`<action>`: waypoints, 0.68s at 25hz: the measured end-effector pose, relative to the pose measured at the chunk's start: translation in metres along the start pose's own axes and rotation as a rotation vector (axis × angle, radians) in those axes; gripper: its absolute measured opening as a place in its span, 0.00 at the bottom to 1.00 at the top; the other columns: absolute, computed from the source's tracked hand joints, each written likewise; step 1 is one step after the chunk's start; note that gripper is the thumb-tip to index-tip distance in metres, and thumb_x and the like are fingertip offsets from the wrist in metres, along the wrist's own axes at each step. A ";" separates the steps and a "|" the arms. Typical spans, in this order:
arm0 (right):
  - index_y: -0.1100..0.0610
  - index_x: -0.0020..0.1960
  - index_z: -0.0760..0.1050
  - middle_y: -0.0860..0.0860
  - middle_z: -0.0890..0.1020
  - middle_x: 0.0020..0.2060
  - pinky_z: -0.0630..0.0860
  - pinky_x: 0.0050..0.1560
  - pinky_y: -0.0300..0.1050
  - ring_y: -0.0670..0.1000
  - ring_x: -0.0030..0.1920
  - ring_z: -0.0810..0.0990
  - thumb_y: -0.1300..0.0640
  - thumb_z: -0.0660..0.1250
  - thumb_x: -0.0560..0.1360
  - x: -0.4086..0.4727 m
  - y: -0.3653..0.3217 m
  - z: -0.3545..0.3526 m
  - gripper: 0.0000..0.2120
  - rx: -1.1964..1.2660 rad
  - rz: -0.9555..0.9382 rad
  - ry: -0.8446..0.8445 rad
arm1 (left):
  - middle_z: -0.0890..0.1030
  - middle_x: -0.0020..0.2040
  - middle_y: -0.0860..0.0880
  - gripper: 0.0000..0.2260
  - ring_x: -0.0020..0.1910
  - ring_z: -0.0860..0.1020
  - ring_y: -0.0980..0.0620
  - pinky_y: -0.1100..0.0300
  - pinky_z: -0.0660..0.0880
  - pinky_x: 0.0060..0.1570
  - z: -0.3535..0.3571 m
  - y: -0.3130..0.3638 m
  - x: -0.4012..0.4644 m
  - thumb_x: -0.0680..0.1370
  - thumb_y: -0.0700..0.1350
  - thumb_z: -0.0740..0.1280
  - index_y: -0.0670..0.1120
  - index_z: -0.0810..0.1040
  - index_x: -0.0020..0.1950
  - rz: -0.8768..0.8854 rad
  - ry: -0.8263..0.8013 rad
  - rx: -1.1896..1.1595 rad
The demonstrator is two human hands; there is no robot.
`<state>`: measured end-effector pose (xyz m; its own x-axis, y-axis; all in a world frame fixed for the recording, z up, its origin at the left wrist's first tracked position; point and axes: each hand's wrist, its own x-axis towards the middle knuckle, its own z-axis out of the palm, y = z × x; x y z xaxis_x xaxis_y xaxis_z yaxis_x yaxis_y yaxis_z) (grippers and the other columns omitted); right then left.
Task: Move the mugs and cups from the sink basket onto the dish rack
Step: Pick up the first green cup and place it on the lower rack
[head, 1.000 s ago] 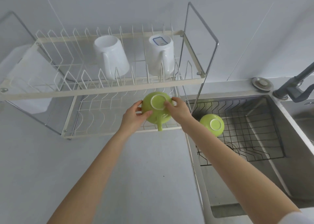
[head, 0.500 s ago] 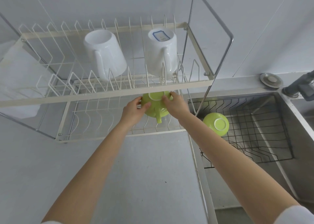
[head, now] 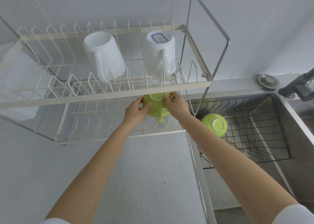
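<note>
An upside-down green cup [head: 157, 107] with its handle pointing toward me sits over the lower tier of the white dish rack [head: 105, 97], partly hidden by the upper tier's front bar. My left hand [head: 136, 112] grips its left side and my right hand [head: 176, 104] grips its right side. A second green cup [head: 215, 124] lies upside down in the black wire sink basket [head: 254, 130]. Two white mugs [head: 103, 57] [head: 159, 53] stand inverted on the upper tier.
A steel sink [head: 288, 125] lies to the right, with a grey faucet [head: 300, 86] and a round metal cap [head: 268, 81] behind it. The rack's chrome frame [head: 215, 60] rises at its right end. A grey counter [head: 144, 172] stretches below the rack.
Both hands have carried the green cup farther in under the upper tier and lower onto the bottom tier. The view has shifted closer to the rack.
</note>
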<state>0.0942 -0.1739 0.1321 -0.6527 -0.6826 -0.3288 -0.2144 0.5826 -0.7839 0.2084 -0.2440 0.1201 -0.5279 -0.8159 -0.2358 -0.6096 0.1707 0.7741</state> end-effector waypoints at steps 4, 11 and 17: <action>0.62 0.70 0.61 0.59 0.72 0.66 0.70 0.62 0.50 0.59 0.65 0.71 0.51 0.56 0.79 -0.003 0.000 -0.002 0.23 -0.043 -0.008 -0.043 | 0.69 0.71 0.45 0.22 0.62 0.74 0.43 0.57 0.67 0.59 -0.002 0.002 -0.001 0.77 0.49 0.61 0.43 0.65 0.70 -0.024 -0.004 0.015; 0.61 0.76 0.46 0.57 0.58 0.75 0.58 0.72 0.52 0.57 0.74 0.58 0.47 0.56 0.78 -0.036 0.014 -0.011 0.34 -0.322 -0.195 -0.123 | 0.67 0.72 0.42 0.26 0.66 0.71 0.43 0.52 0.66 0.66 -0.004 -0.005 -0.032 0.77 0.49 0.61 0.43 0.59 0.73 0.055 -0.042 0.193; 0.57 0.76 0.46 0.55 0.54 0.77 0.55 0.75 0.50 0.55 0.76 0.56 0.47 0.56 0.79 -0.082 0.032 -0.032 0.32 -0.537 -0.316 -0.305 | 0.65 0.73 0.46 0.26 0.71 0.65 0.46 0.47 0.60 0.70 -0.007 -0.003 -0.083 0.77 0.52 0.57 0.45 0.57 0.73 0.176 -0.065 0.683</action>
<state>0.1174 -0.0854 0.1508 -0.2831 -0.9032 -0.3226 -0.7417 0.4194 -0.5234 0.2579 -0.1806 0.1412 -0.6739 -0.7134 -0.1921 -0.7354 0.6227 0.2671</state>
